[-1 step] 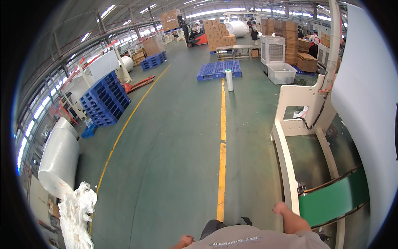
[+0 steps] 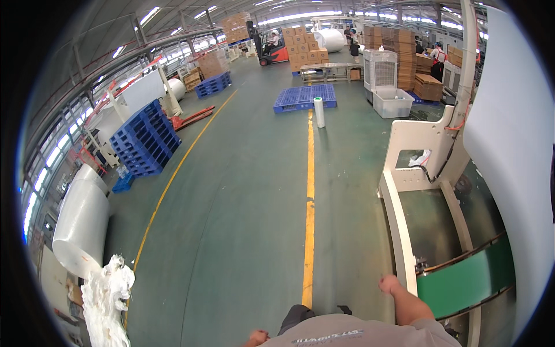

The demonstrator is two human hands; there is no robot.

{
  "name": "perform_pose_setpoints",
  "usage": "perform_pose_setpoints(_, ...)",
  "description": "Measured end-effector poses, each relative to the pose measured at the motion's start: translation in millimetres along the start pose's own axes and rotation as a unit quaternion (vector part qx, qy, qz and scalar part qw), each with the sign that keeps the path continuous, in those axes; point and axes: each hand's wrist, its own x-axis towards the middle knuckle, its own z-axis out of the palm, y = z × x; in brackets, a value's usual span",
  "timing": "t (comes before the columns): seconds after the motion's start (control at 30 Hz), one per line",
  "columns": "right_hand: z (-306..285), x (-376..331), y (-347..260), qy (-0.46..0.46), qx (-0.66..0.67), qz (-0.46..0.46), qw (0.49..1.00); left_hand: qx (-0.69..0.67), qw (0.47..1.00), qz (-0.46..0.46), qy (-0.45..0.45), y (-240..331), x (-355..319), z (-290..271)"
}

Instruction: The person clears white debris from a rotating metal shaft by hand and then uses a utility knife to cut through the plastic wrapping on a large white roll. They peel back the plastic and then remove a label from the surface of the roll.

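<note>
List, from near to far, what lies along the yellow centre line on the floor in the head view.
Right hand beside the line → white roll standing upright on it → flat blue pallet → stacked cardboard boxes → orange forklift.

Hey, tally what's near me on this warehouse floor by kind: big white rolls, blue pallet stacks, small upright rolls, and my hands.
Big white rolls: 1
Blue pallet stacks: 1
Flat blue pallets: 1
Small upright rolls: 1
Hands, both empty, left hand and right hand: 2
Total: 6
</note>
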Motion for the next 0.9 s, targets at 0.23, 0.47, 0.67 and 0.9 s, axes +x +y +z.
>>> perform_pose_setpoints(0.23, -176.1, 162.7, -89.0, 0.156, 0.275, 0.023, 0.949, 0.011, 0.999, 0.037, -0.016, 130.5, 105.5, -55.2)
perform_pose_setpoints(0.47, -115.4, 225.0, -9.1, -0.087, 0.192, 0.181, 0.961, 0.129, 0.982, 0.127, -0.054, 345.0, 237.9, -161.4)
perform_pose_setpoints(0.67, -136.2, 265.1, 6.2, -0.204, 0.353, 0.291, 0.866, 0.063, 0.968, 0.242, 0.031, 590.3, 371.0, -280.8)
perform_pose_setpoints(0.9, -157.8, 417.8, 74.4, -0.265, 0.282, 0.277, 0.880, -0.119, 0.927, 0.355, -0.010, 891.0, 397.1, -250.3)
